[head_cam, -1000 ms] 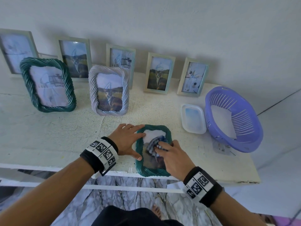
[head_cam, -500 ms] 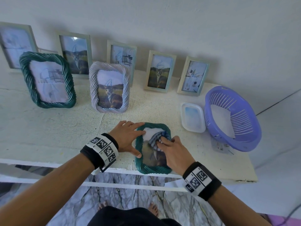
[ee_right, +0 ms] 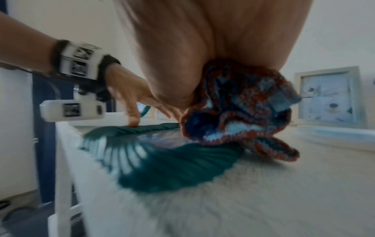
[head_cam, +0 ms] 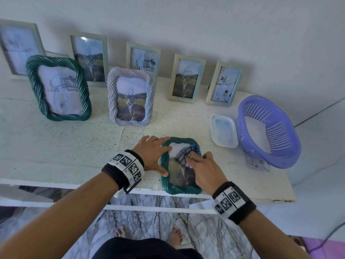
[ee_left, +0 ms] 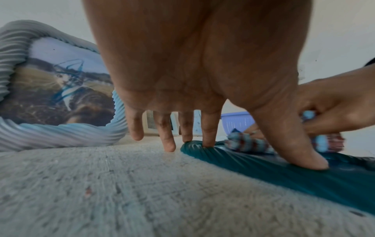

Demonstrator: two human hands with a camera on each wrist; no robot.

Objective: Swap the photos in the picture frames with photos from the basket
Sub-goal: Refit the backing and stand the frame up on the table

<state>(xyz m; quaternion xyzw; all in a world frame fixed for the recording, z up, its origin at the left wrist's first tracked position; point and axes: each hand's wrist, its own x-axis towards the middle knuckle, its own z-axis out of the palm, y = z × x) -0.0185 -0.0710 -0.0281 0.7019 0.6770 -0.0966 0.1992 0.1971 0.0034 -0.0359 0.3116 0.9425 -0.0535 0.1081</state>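
**Ana:** The green picture frame (head_cam: 180,166) lies flat on the white surface (head_cam: 65,144), right at the near edge. Its cat photo (head_cam: 180,174) faces up.

**Ben:** What are the hands doing?

**Ana:** The left hand (head_cam: 154,155) has a released grip. Its fingers are straight, and its thumb and two fingertips press down on the frame's left rim. The right hand (head_cam: 205,171) has its grip bunched around a striped cloth (head_cam: 183,153) and holds it on the glass near the top of the frame.

**Ben:** So the person looks to be wiping the glass. What could go wrong?

**Ana:** The frame's bottom is just at the edge. A hard push with the cloth could slide it off, and the glass might break on the floor.

**Ben:** And the basket?

**Ana:** The purple basket (head_cam: 268,131) sits to the right, well apart from the frame, with white paper (head_cam: 256,135) in it. A small plastic tray (head_cam: 224,130) is just beside it. A big sweep of the arm could bump that tray.
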